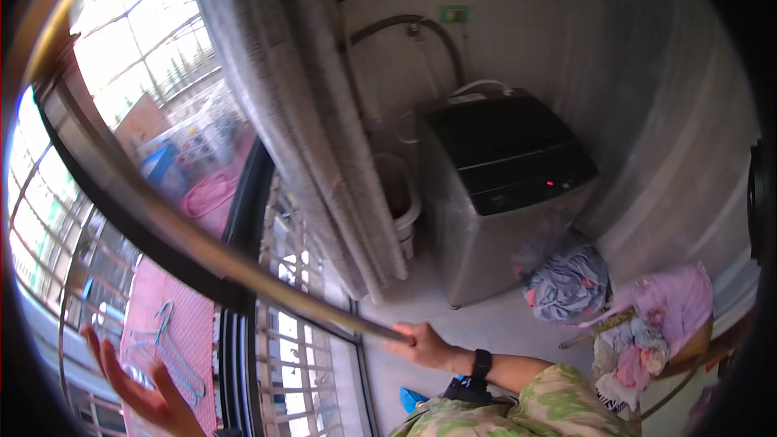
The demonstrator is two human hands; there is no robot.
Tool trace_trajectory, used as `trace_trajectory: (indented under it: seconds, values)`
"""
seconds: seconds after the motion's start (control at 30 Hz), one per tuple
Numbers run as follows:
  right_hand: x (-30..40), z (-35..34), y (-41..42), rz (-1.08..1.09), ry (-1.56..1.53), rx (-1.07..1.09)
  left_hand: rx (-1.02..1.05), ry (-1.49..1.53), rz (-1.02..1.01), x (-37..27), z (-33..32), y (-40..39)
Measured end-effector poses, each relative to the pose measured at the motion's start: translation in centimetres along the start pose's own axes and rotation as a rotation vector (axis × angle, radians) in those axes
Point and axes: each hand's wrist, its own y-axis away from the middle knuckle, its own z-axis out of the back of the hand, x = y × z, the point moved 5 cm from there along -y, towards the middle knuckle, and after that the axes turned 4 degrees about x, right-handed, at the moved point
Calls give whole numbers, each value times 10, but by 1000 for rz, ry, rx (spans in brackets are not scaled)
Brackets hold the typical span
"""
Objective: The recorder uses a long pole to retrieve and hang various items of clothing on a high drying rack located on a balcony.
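Observation:
My right hand (428, 346), a black band at its wrist, is closed around the near end of a long metal pole (291, 297). From there the pole runs up and left past the window frame to the picture's upper left rim. My left hand (142, 391) holds nothing, its fingers spread, at the lower left by the window opening. Close beside it, light blue clothes hangers (167, 352) lie on a pink textured mat (149, 282) on the ledge outside. The far end of the pole is blurred at the rim.
A grey curtain (303, 133) hangs by the window. Behind it are a white bin (407, 224) and a washing machine (516, 158) with a red light. Clothes lie in a bundle (567, 285) and a pile (637, 346) at right. Outside stand window bars (61, 315) and a white basket (206, 133).

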Motion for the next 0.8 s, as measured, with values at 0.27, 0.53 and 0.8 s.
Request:
trace_trajectory:
  seconds: [0.27, 0.53, 0.8]
  values:
    - [-2, 14, 50, 146, 234, 34, 307, -229, -566, -156, 3, -20]
    - [12, 125, 109, 180, 466, -308, 754, -122, -655, -214, 9, -27]
    - [75, 234, 150, 361, 850, -732, 1025, 157, -509, -254, 36, -16]
